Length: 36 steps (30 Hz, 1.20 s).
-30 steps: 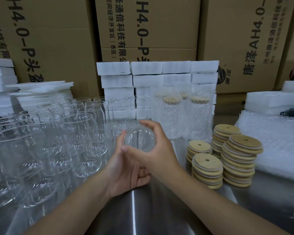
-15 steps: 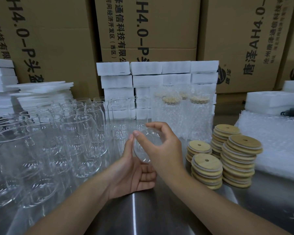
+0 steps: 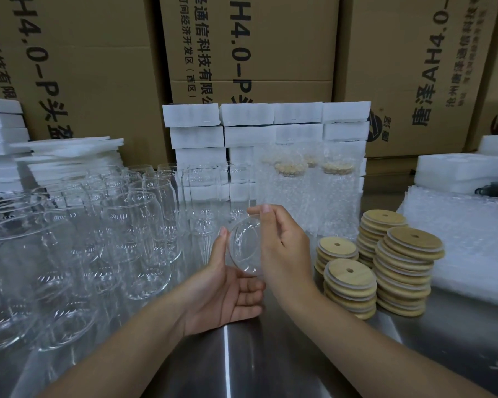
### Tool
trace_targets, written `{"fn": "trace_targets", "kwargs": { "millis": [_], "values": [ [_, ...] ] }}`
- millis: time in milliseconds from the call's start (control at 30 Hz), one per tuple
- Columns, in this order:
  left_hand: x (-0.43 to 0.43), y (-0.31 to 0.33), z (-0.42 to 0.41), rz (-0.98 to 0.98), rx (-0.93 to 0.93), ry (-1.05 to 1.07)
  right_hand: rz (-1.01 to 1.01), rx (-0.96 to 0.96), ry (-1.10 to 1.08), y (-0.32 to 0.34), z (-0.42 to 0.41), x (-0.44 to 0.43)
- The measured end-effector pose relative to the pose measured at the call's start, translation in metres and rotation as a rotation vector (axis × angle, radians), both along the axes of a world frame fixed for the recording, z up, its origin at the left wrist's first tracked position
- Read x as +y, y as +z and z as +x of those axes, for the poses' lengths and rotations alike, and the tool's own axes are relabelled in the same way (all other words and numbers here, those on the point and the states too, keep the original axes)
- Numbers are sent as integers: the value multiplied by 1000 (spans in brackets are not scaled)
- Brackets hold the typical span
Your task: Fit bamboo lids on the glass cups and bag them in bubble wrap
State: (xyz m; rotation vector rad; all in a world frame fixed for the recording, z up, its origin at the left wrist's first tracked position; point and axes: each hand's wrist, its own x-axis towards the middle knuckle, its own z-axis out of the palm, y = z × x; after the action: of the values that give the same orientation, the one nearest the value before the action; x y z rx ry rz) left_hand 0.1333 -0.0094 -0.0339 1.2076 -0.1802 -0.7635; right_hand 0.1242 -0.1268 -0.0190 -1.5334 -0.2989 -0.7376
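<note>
A: Left side first. Anything moved?
B: No. The foam sheets [image 3: 64,152] and the crowd of bare glass cups [image 3: 138,222] sit as they did. None of them has a lid.
A: Hands?
B: The left hand [image 3: 224,297] has let go. It's palm up with the fingers relaxed, and only the thumb tip touches the glass cup [image 3: 243,248]. A second ago it cradled that cup, round end facing the camera.
A: Where's the cup now?
B: In the air over the steel table [image 3: 270,363], between the hands, turned partly sideways and tilted. The right hand [image 3: 288,254] has it, fingers curled round its right side and top.
A: So a hand-over plus a turn.
B: Looks like a check finished and the cup being righted. There's no lid on it yet.
A: Right side?
B: The bagged cups [image 3: 305,196] stand behind the right hand, unchanged. The bamboo lids [image 3: 350,278] are stacked just beside the right wrist, untouched. The bubble-wrap bags [image 3: 466,242] are piled far right.
A: Meaning?
B: My guess is lidding comes next. The free hand is on the wrong side for the lids, so expect a swap or a set-down.
</note>
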Motion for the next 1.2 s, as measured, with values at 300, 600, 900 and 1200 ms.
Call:
{"fn": "trace_targets", "kwargs": {
  "millis": [300, 600, 900, 1200],
  "values": [
    [0, -1, 2, -90, 85, 81, -50, 8, 69, 0, 5, 0],
    [2, -2, 4, -207, 146, 87, -81, 38, 139, 1, 6, -3],
    [3, -3, 5, -237, 156, 124, -129, 57, 124, -1, 5, -3],
    [4, -1, 3, -202, 65, 134, -265, 15, 70, 0, 2, -3]
  ]
}}
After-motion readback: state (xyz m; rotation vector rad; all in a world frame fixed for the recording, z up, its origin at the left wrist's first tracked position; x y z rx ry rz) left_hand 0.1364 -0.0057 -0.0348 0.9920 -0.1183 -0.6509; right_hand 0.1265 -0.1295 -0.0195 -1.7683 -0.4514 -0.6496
